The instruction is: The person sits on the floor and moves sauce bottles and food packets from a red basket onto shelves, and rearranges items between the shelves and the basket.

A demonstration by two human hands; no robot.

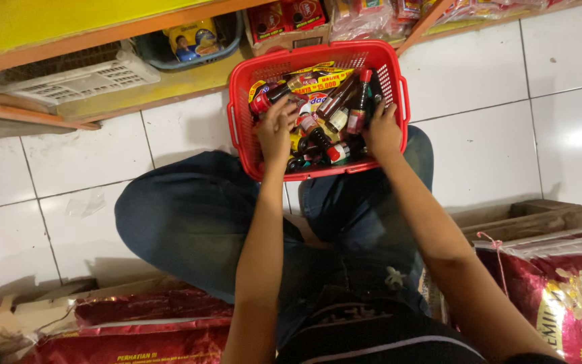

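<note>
A red plastic basket [245,74] sits on the white tiled floor in front of my knees, full of several small dark sauce bottles [339,108] with red caps and some yellow-red packets. My left hand [275,128] reaches into the basket's left side, fingers curled over a bottle among the pile. My right hand [382,131] is in the right side, fingers down among the bottles. Whether either hand truly grips a bottle is hard to tell. I sit cross-legged in blue jeans.
A low yellow and orange shelf [170,84] runs along the top, holding a white plastic basket [75,77], a dark tub and packaged goods. Red sacks lie at my lower left [136,330] and right [567,290]. A wooden crate [527,216] stands at right.
</note>
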